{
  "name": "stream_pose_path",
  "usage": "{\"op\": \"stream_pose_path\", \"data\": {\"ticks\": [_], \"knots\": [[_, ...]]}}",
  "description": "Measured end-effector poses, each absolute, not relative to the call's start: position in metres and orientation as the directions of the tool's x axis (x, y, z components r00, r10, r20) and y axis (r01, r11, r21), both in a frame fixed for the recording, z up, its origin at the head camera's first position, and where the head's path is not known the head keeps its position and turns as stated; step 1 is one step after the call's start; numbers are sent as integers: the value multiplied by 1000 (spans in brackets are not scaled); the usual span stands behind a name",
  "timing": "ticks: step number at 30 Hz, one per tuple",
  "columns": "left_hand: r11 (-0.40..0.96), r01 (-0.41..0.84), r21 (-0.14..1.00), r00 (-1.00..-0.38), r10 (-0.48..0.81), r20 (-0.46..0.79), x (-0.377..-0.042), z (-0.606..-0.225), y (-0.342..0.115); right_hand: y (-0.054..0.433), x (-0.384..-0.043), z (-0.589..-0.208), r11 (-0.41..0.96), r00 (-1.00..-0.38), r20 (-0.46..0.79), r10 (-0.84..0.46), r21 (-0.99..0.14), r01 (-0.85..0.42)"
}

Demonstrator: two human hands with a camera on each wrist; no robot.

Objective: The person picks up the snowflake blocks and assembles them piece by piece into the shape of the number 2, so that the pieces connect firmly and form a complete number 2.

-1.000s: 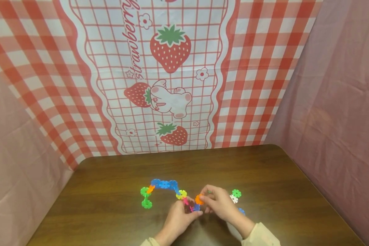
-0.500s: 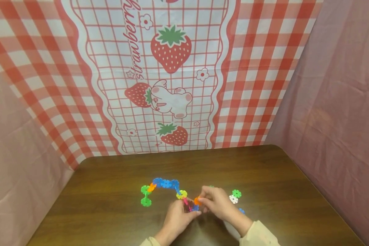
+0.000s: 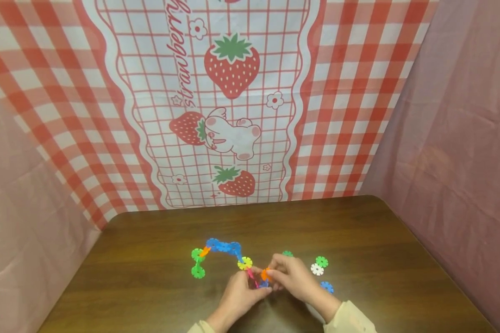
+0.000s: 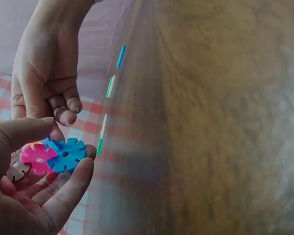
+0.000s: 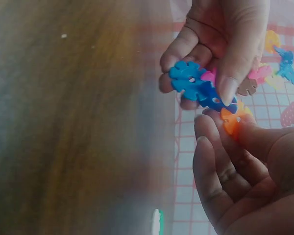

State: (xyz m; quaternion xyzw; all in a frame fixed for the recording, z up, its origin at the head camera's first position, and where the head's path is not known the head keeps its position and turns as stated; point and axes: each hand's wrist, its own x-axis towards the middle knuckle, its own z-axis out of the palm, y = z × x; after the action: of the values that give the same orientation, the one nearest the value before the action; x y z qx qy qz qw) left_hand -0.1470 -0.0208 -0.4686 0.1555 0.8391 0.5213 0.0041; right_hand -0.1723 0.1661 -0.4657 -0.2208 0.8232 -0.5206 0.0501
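A chain of notched plastic snowflake discs arches over the table, with green discs [image 3: 197,272] at its far left, blue discs [image 3: 223,246] on top and a yellow disc [image 3: 245,263] further right. My left hand [image 3: 238,292] grips its near end between thumb and fingers, where blue discs [image 5: 186,81], a pink disc [image 4: 33,159] and a brown disc [image 5: 247,87] show. Thumb and fingers of my right hand [image 3: 297,279] pinch an orange snowflake disc [image 5: 230,122]. Its edge meets a darker blue disc in the right wrist view; whether their slots interlock is unclear.
Loose discs lie on the brown table [image 3: 150,300] around my right hand: a green one [image 3: 321,262], a white one [image 3: 317,269], a blue one [image 3: 327,287] and a partly hidden green one [image 3: 288,254]. A strawberry-print cloth [image 3: 229,138] hangs behind the table.
My right hand has shifted slightly left, bringing the orange disc down against the blue end of the chain. The chain's left part has tilted a little, and more of the loose blue disc shows.
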Motion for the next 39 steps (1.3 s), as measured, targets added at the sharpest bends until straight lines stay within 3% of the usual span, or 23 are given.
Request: {"op": "stream_pose_path", "data": {"ticks": [9, 16, 23, 39], "knots": [[267, 182, 946, -961, 250, 114, -148, -473, -22, 164, -175, -466, 390, -902, 169, -397, -858, -333], [313, 194, 930, -968, 216, 129, -150, -472, -24, 177, -192, -457, 556, -944, 194, -267, -769, -315], [307, 174, 936, -970, 215, 110, -150, -471, -24, 189, -210, -457, 766, -968, 191, -162, -594, -246], [323, 174, 930, -971, 214, 107, -149, -474, -25, 191, -218, -461, 899, -988, 69, -139, -409, -155]]}}
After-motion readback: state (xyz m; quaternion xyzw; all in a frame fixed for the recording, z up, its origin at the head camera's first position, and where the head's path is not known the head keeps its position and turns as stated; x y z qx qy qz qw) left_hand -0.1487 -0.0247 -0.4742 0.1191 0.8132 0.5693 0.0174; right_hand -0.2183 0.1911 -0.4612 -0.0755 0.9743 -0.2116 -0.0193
